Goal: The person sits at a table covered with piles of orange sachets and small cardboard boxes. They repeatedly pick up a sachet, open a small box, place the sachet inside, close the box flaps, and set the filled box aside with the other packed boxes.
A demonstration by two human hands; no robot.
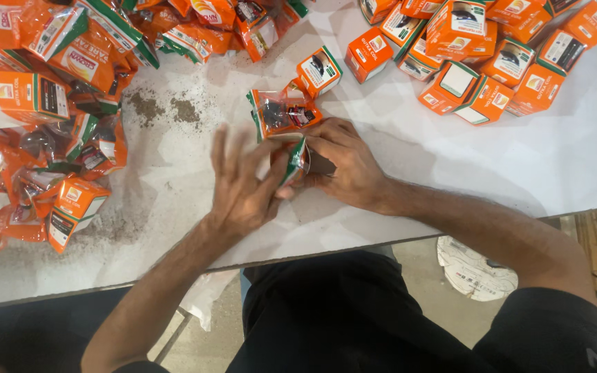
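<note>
My right hand [343, 162] is closed around a small packet [298, 159] with a green edge and a dark part inside, held just above the white table [575, 159]. My left hand [243, 183] meets it from the left, thumb and forefinger pinching the packet's edge while the other fingers spread upward, blurred. Right behind both hands lies an orange plastic pouch [285, 114] with a dark object in it. A small orange box [319, 69] stands just beyond that pouch.
A heap of orange pouches and boxes [43, 124] covers the table's left side and far edge. Several orange boxes [478, 55] are stacked at the far right. Dark grit [167, 109] is scattered left of centre. The table's near edge runs over my lap.
</note>
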